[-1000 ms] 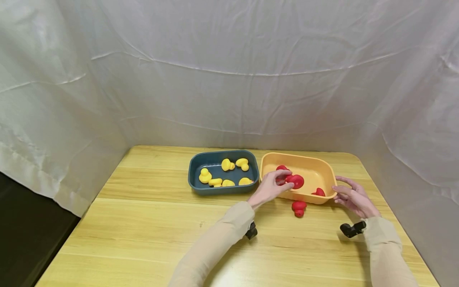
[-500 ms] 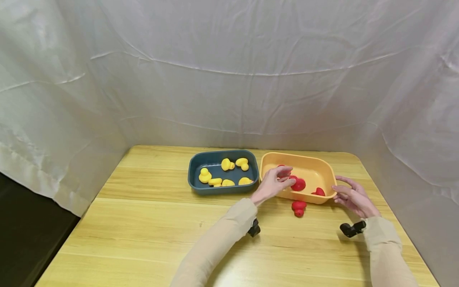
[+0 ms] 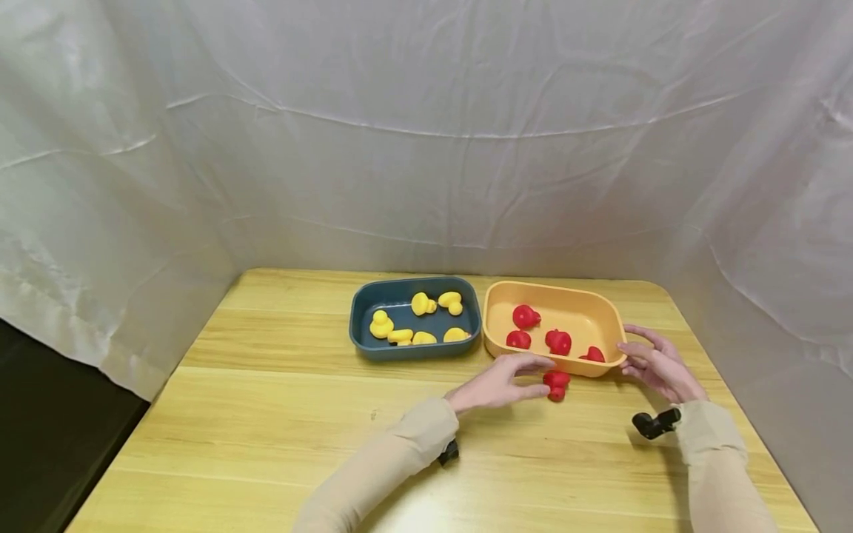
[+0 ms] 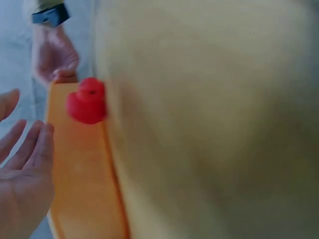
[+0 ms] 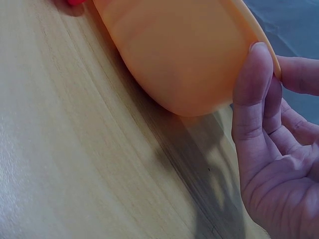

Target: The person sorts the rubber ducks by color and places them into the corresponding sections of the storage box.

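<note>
A red rubber duck (image 3: 556, 384) lies on the table just in front of the orange tray (image 3: 600, 314). My left hand (image 3: 496, 383) reaches toward that duck from the left, thumb and fingers spread apart with nothing held between them. In the left wrist view the red duck (image 4: 87, 102) appears apart from the fingers (image 4: 37, 149). Inside the orange tray lie several red ducks, one of them a red duck (image 3: 526, 317) near the left end. At the tray's right end my right hand (image 3: 660, 368) pinches the rim between thumb (image 5: 254, 84) and fingers.
Left of the orange tray stands a dark blue tray (image 3: 356, 344) holding several yellow ducks (image 3: 381, 324). Both trays sit near the back of the wooden table (image 3: 280, 414). Pale cloth (image 3: 426, 178) hangs behind and at the sides.
My left hand has let go of a red duck in the orange tray and moved out toward the front, beside the duck on the table. The right hand stays at the rim.
</note>
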A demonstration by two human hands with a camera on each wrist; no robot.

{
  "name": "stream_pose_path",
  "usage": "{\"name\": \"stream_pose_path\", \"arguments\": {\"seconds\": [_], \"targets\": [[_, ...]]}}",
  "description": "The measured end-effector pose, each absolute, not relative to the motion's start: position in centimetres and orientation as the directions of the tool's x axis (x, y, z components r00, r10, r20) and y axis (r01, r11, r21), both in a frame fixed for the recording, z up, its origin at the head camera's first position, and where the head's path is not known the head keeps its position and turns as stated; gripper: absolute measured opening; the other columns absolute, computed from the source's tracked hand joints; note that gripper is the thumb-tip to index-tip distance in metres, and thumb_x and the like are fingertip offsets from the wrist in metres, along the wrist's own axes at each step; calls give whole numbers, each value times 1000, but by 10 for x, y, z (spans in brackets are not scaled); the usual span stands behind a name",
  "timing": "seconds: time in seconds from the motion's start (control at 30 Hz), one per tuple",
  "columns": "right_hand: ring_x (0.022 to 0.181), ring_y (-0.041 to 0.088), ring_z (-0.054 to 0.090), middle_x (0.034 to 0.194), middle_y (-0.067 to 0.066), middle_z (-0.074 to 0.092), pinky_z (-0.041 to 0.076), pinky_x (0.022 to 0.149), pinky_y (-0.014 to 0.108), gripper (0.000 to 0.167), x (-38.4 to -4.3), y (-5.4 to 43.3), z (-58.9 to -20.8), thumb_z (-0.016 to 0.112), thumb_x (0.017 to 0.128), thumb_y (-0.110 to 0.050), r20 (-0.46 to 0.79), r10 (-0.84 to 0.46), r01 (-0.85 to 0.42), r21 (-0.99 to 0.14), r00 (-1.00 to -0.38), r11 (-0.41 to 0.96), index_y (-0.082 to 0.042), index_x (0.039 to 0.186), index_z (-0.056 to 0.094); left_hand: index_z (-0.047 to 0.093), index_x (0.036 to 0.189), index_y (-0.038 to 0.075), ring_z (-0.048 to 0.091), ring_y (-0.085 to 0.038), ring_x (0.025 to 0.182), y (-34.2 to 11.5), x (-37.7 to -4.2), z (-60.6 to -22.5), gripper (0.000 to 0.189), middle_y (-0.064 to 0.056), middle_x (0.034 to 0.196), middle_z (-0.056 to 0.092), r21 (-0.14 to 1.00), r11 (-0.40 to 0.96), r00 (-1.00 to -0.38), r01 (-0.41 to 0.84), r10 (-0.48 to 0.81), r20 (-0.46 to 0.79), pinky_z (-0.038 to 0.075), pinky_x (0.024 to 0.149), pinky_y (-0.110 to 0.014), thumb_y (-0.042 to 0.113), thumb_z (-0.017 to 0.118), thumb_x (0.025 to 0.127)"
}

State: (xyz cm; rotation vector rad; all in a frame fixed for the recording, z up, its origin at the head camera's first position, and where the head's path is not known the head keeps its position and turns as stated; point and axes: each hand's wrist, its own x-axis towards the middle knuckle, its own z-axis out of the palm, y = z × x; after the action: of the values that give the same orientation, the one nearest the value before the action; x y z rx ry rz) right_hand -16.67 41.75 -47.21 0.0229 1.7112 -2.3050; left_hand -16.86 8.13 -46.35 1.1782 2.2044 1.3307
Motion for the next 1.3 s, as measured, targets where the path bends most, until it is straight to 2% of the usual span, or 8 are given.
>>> {"name": "stream_pose_path", "arguments": {"seconds": [0.1, 0.23, 0.47, 0.93, 1.13, 1.3], "targets": [[69, 14, 69, 87, 3, 72, 62, 64, 23, 31, -166, 417, -472, 50, 103, 0, -173, -202, 223, -940, -964, -259, -20, 126, 50, 50, 147, 11, 51, -17, 140, 81, -166, -471, 53, -2, 152, 53, 786, 294, -578, 544, 811, 96, 39, 118, -20, 28, 66, 99], [69, 13, 69, 87, 3, 72, 62, 63, 23, 31, -166, 417, -472, 50, 103, 0, -174, -200, 223, -941, -964, -255, -20, 126, 50, 44, 151, 18, 43, -15, 146, 82, -166, -477, 59, 2, 157, 46, 776, 323, -551, 541, 833, 38, 34, 122, -23, 30, 66, 98], [68, 13, 70, 87, 3, 71, 62, 63, 23, 30, -167, 418, -473, 49, 103, 0, -168, -206, 219, -940, -964, -260, -19, 126, 50, 41, 153, 19, 39, -12, 148, 83, -167, -478, 65, 2, 159, 44, 777, 329, -534, 536, 845, 10, 31, 124, -25, 29, 69, 96], [69, 12, 69, 88, 2, 70, 62, 63, 22, 30, -166, 418, -472, 50, 103, -1, -172, -197, 217, -947, -965, -238, -19, 127, 47, 43, 151, 15, 51, -12, 139, 85, -168, -480, 64, -1, 152, 51, 772, 325, -533, 546, 846, 21, 36, 119, -19, 27, 71, 95], [69, 13, 70, 88, 2, 71, 62, 63, 23, 30, -166, 418, -473, 50, 103, -1, -166, -207, 217, -942, -964, -256, -20, 127, 49, 42, 152, 16, 57, -9, 129, 87, -169, -479, 66, -2, 149, 54, 778, 347, -535, 523, 845, -17, 41, 115, -20, 26, 73, 94], [69, 13, 70, 87, 2, 71, 62, 63, 23, 30, -167, 419, -473, 50, 103, -1, -166, -207, 217, -942, -964, -256, -20, 127, 48, 43, 151, 17, 58, -12, 123, 88, -170, -479, 65, -3, 143, 57, 771, 370, -544, 519, 838, -36, 44, 111, -19, 26, 73, 94]]}}
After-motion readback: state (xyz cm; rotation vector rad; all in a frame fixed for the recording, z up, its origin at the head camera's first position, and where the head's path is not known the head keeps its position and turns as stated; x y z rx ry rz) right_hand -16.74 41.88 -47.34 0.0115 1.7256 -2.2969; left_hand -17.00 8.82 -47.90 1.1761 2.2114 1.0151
